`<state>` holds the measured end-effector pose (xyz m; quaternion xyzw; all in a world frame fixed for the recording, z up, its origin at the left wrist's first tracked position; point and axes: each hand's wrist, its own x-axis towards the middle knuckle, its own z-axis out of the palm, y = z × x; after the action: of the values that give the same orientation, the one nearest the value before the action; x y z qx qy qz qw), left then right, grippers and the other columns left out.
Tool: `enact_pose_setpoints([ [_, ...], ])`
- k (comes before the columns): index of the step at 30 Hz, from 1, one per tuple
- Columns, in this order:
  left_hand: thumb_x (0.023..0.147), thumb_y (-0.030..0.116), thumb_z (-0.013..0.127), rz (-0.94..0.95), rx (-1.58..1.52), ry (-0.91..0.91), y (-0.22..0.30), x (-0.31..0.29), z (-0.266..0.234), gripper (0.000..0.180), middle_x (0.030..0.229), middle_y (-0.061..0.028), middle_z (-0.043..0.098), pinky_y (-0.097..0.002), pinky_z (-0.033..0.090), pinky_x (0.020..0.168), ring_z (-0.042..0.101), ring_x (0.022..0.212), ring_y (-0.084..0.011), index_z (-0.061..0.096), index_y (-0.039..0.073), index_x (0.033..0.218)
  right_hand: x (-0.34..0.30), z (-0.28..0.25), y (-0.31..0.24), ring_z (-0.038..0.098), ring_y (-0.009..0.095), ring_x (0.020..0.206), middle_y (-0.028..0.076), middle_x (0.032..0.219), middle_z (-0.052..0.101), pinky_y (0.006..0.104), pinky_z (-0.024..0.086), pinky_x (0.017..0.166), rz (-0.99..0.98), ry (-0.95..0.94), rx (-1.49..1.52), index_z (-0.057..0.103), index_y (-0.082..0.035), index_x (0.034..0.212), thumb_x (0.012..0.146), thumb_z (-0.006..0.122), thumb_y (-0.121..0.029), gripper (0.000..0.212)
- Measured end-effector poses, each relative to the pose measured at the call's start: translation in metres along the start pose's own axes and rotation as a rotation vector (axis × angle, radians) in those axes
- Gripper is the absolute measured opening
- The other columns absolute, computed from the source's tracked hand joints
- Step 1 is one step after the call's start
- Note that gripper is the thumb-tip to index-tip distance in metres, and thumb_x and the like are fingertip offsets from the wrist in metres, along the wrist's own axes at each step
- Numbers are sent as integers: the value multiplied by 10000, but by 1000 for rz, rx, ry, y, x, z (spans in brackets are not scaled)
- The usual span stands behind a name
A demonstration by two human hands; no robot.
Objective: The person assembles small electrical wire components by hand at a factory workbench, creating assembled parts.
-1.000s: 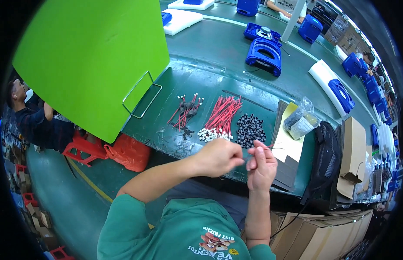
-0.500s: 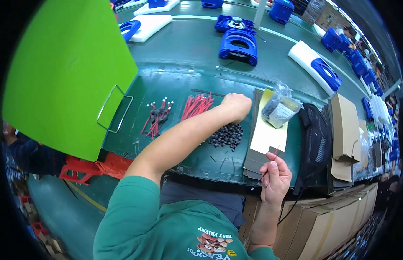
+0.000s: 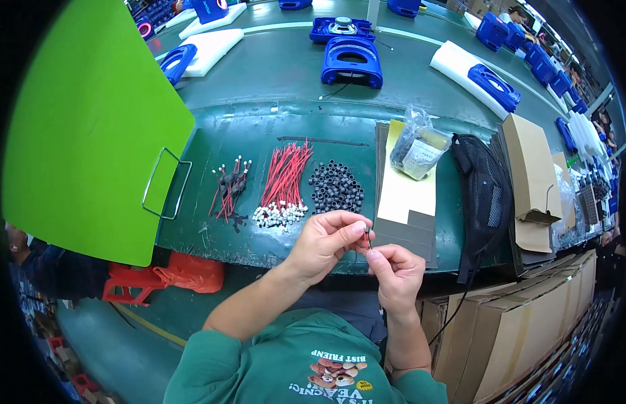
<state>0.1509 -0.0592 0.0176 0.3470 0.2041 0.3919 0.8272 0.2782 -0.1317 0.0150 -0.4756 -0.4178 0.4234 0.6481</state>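
Note:
Over the near edge of the green bench, my hands meet with their fingertips almost touching. My left hand (image 3: pixel 326 244) pinches a small black ring (image 3: pixel 368 229) between thumb and fingers. My right hand (image 3: pixel 398 273) is closed on a thin red-and-black wire (image 3: pixel 368 244), whose end meets the ring; whether it passes through is too small to tell. Beyond my left hand lies a heap of black rings (image 3: pixel 336 187). To its left are a bunch of red wires (image 3: pixel 286 170) with white connectors and a smaller bundle of wires (image 3: pixel 230 185) wrapped in black.
A tall green panel (image 3: pixel 97 128) with a metal handle stands at left. On the right lie cardboard sheets (image 3: pixel 411 239), a bagged packet (image 3: pixel 419 153), a black mesh bag (image 3: pixel 485 195) and an open carton (image 3: pixel 528 165). Blue speaker housings (image 3: pixel 351 62) stand farther back.
My left hand has come back from above the black rings toward me and now holds one. My right hand has moved left with the wire to meet it.

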Motion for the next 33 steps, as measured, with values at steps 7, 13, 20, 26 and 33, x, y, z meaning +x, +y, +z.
enact_pose_setpoints([
  [7, 832, 87, 561, 63, -86, 76, -5, -14, -4, 137, 852, -96, 629, -255, 482, 677, 592, 749, -132, 605, 22, 944, -12, 8, 4, 427, 4, 500, -25, 600, 542, 149, 325, 444, 4, 31, -160, 619, 29, 736, 772, 616, -26, 66],
  [13, 818, 77, 583, 114, -51, 123, -6, -19, -3, 126, 823, -88, 633, -245, 483, 667, 590, 737, -119, 612, 12, 922, -17, 12, 0, 436, 7, 488, -16, 592, 546, 151, 323, 429, -11, -21, -238, 615, 27, 719, 768, 622, -39, 83],
  [20, 808, 62, 592, 30, -71, 74, -7, -24, -1, 194, 820, -68, 626, -201, 447, 613, 564, 695, -82, 597, -7, 990, -9, 12, -5, 370, 22, 386, -3, 516, 490, 152, 250, 349, 228, 4, 60, 590, 15, 707, 812, 560, -65, 135],
  [26, 824, 75, 567, 107, -54, 16, -8, -25, -19, 220, 864, -116, 622, -239, 477, 644, 586, 737, -107, 566, -12, 1026, -13, 15, -8, 416, 3, 433, 6, 582, 565, 141, 284, 376, 305, -27, 147, 628, 0, 765, 814, 588, -83, 105],
  [33, 845, 90, 539, -120, 13, -49, 3, -29, -12, 160, 774, -121, 622, -201, 486, 474, 592, 543, -112, 580, -35, 935, -20, 12, -9, 481, 22, 575, 48, 805, 598, 133, 338, 469, 212, -84, 185, 581, 34, 989, 819, 572, -73, 201],
])
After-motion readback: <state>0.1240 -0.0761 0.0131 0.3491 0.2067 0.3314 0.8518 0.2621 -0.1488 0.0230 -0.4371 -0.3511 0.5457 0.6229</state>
